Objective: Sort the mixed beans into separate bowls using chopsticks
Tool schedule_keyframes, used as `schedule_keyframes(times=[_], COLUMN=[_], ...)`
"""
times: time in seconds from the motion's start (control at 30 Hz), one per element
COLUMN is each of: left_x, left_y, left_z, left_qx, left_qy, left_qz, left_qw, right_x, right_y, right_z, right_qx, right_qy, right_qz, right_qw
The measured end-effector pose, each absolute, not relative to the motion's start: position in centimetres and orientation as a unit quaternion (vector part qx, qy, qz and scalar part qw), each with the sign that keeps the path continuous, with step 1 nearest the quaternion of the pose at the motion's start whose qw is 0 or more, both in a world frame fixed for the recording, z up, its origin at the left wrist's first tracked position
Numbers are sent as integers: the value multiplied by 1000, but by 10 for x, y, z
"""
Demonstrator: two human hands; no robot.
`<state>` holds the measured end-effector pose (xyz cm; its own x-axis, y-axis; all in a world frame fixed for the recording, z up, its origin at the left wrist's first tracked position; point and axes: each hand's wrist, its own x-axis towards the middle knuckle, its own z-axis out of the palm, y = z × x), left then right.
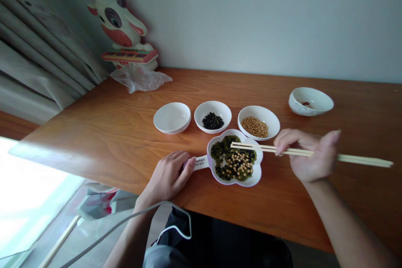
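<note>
My left hand [172,172] is closed around the handle of a white, flower-shaped scoop dish [258,171] with a lilac rim. In the dish lie mixed green, black and pale tan beans [240,165]. My right hand [309,155] grips a pair of pale chopsticks [270,148], their tips close together over the dish's upper part. I cannot make out any bean between the tips. Just behind the dish stand a bowl of tan soybeans [255,127], a bowl of black beans [213,121] and a white bowl with nothing visible in it [172,118].
A patterned white bowl [310,102] with a few reddish-brown bits stands at the back right. A cow-shaped toy keyboard [125,33] and a crumpled clear plastic bag [141,78] sit at the back left. A cable [125,219] crosses my left forearm by the wooden table's [109,142] front edge.
</note>
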<state>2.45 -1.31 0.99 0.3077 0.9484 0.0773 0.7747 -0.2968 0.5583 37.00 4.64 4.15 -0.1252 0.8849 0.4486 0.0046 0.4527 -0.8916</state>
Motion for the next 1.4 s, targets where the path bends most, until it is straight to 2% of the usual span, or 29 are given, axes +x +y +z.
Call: schedule_keyframes(times=[0.1, 0.2, 0.33, 0.4, 0.47, 0.57, 0.67, 0.83, 0.93, 1.4], left_x=[24, 24, 24, 24, 24, 24, 24, 24, 24, 24], left_y=[-13, -13, -13, -13, -13, -13, -13, -13, -13, -14], left_z=[9, 9, 10, 10, 10, 10, 10, 10, 10, 8], left_qx=[781, 781, 781, 780, 778, 778, 777, 776, 775, 771], left_qy=[551, 552, 551, 552, 555, 555, 554, 555, 557, 559], left_qz=[204, 205, 200, 197, 196, 194, 193, 194, 194, 195], left_qw=[212, 209, 218, 220, 220, 222, 227, 228, 227, 233], right_x=[383, 388, 383, 380, 380, 378, 370, 353, 353, 353], right_y=[52, 55, 55, 55, 55, 54, 48, 40, 40, 39], right_z=[41, 37, 37, 42, 50, 58, 56, 41, 34, 31], right_qx=[-366, -389, -404, -401, -389, -347, -336, -338, -331, -318], right_qy=[-632, -630, -623, -606, -596, -608, -620, -665, -689, -742], right_qz=[284, 194, 150, 175, 255, 417, 491, 528, 524, 458], right_qw=[622, 644, 653, 664, 655, 580, 511, 406, 376, 372])
